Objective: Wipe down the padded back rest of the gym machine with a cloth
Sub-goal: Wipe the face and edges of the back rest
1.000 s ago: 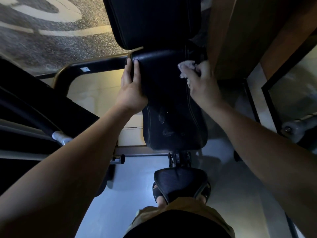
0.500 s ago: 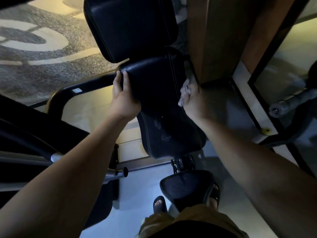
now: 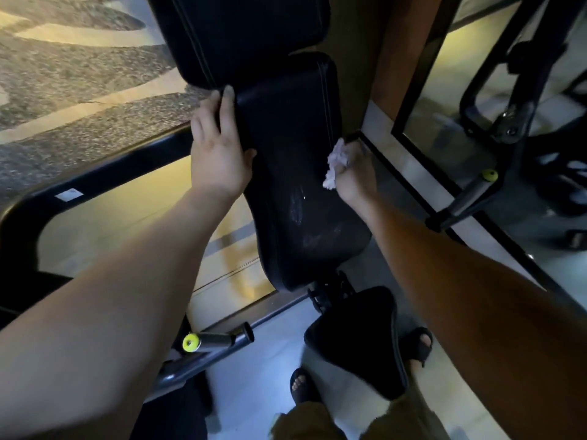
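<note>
Head cam, looking down: the black padded back rest (image 3: pixel 295 173) runs down the middle of the shot, tucked under a bigger black pad (image 3: pixel 241 36) at the top. My left hand (image 3: pixel 219 154) is clamped on its left edge, fingers laid along the side and thumb hooked over the front face. My right hand (image 3: pixel 352 176) is bunched into a fist around a white crumpled cloth (image 3: pixel 333 163), pressed against the right edge about halfway down. There's a pale smear (image 3: pixel 297 204) on the pad just below and left of the cloth. That side is tight, with a wooden panel (image 3: pixel 381 42) right beside the pad. Below the back rest sits the black seat pad (image 3: pixel 359 341), with sandalled feet (image 3: pixel 301 385) either side of it. A black metal frame tube (image 3: pixel 95 182) curves across behind my left forearm, a yellow-capped grip bar (image 3: pixel 216 339) pokes out near the bottom, and the speckled patterned floor (image 3: pixel 63 90) fills the upper left.
</note>
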